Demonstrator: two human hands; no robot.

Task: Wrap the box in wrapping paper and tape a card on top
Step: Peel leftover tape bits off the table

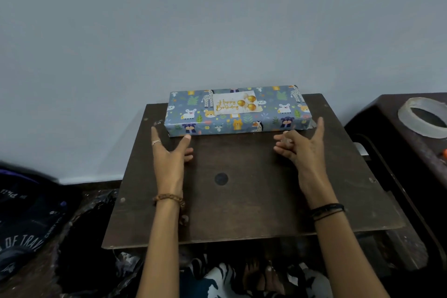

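Sitting at the far edge of the dark wooden board (242, 189), the flat rectangular box in blue animal-print paper (238, 118) appears fully wrapped, white "Happy Birthday" card (234, 103) on top. Left hand (170, 157) and right hand (303, 150) hover just beside it, fingers loose, holding nothing. Task judged essentially complete; card tape not discernible.

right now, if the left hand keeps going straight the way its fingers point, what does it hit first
Most likely the wrapped box: the left hand points away across the table, its thumb tip already at the box's near left corner. Its outstretched finger may pass just left of it.
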